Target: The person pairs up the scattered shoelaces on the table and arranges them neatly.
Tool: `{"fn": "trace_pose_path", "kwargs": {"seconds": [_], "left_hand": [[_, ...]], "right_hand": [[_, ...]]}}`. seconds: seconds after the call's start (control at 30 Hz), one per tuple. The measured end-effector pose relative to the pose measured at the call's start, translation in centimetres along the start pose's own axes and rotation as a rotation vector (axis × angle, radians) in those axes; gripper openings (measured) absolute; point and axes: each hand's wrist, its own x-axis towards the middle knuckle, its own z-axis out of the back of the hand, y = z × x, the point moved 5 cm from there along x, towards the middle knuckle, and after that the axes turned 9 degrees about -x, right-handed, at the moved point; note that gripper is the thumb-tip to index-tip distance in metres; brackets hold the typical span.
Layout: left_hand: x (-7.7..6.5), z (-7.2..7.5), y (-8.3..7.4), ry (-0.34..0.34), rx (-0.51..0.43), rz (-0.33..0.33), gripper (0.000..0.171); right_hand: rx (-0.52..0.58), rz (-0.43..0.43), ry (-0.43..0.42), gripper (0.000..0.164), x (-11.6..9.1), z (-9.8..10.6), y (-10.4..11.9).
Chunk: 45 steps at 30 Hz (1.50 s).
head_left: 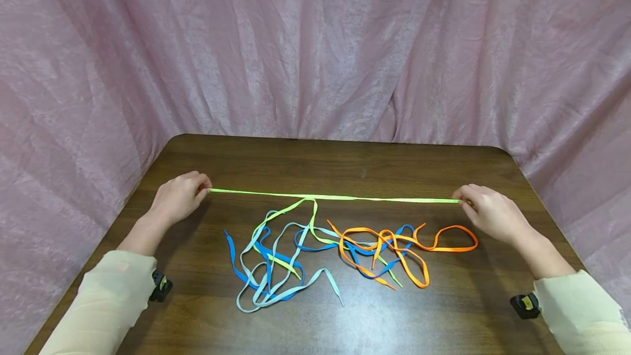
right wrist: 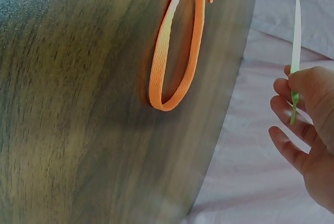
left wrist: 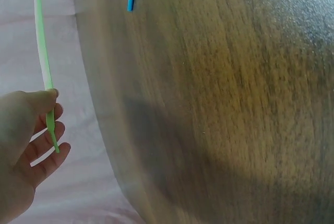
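My left hand (head_left: 181, 196) pinches one tipped end of a yellow-green shoelace (head_left: 261, 193) between thumb and finger. At the other side my right hand (head_left: 490, 210) pinches the opposite tipped end, and the lace runs taut between them above the table. Near its middle, two yellow-green strands (head_left: 314, 215) drop down into the laces below; how they join the taut lace I cannot tell. Beneath lie a light blue shoelace (head_left: 322, 275), blue lacing (head_left: 230, 251) and orange lacing (head_left: 455, 249), loosely tangled. In the right wrist view an orange loop (right wrist: 159, 72) lies left of the hand.
The laces lie on a dark wooden table (head_left: 315, 166) with rounded far corners. Pink curtains (head_left: 296, 48) hang behind it and along both sides. Light glares off the table near its front. Each wrist carries a small black camera (head_left: 160, 286).
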Motion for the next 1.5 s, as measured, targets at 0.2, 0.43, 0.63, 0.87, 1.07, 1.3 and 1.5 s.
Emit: {"fn": "trace_pose_path", "kwargs": {"seconds": [0.2,0.43,0.63,0.87,1.07,1.3,1.5], "left_hand": [[-0.1,-0.2,0.4,0.029,0.006,0.018,0.004],[-0.3,-0.5,0.9,0.058,0.009,0.041,0.003],[-0.2,-1.0,1.2,0.062,-0.002,0.047,0.003],[0.5,-1.7,1.4,0.048,-0.005,0.044,0.004],[1.5,-2.2,1.5,0.029,-0.018,0.049,0.006],[3.0,-3.0,1.9,0.04,-0.028,0.099,0.009],[4.0,-3.2,1.9,0.034,-0.038,0.143,0.011]], "right_hand": [[-0.011,-0.033,0.021,0.022,-0.2,-0.2,-0.6],[-0.021,-0.044,0.023,0.021,-0.7,-0.6,-1.4],[-0.028,-0.048,0.009,0.02,-0.8,-1.0,-2.2],[-0.031,-0.056,-0.019,0.018,-0.8,-1.5,-3.1],[-0.026,-0.128,0.028,0.015,-0.7,-2.1,-4.1],[-0.016,-0.196,0.112,0.011,-0.2,-3.1,-5.4],[-0.001,-0.265,0.204,0.007,0.3,-3.8,-6.1]]}}
